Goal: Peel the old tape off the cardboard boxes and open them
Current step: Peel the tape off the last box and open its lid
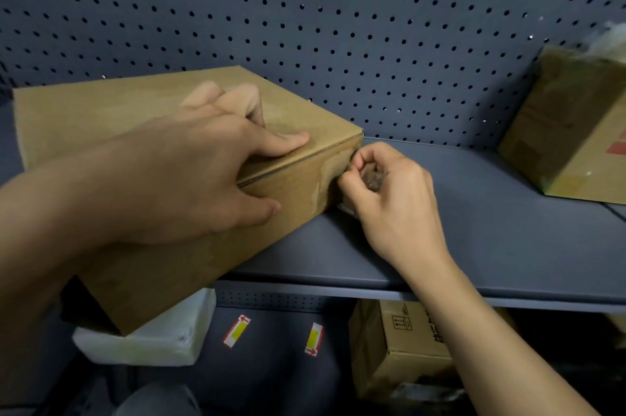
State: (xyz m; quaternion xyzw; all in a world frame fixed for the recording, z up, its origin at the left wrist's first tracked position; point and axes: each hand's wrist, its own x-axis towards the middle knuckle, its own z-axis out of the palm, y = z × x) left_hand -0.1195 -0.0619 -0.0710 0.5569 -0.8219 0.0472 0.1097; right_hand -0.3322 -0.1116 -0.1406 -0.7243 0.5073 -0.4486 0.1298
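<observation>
The cardboard box [111, 110] lay on the shelf [491, 219], stretching left from my right hand [396, 202]. Its grip was closed on the tape [372, 178] at the box's right corner. My left hand [189, 175] pressed the lid.

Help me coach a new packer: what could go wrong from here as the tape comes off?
1. The box overhangs the front edge of the shelf. A hard pull by the right hand could drag it off if the left hand slips.
2. The cardboard at the corner looks scuffed where the tape is lifting, so more may tear.
</observation>
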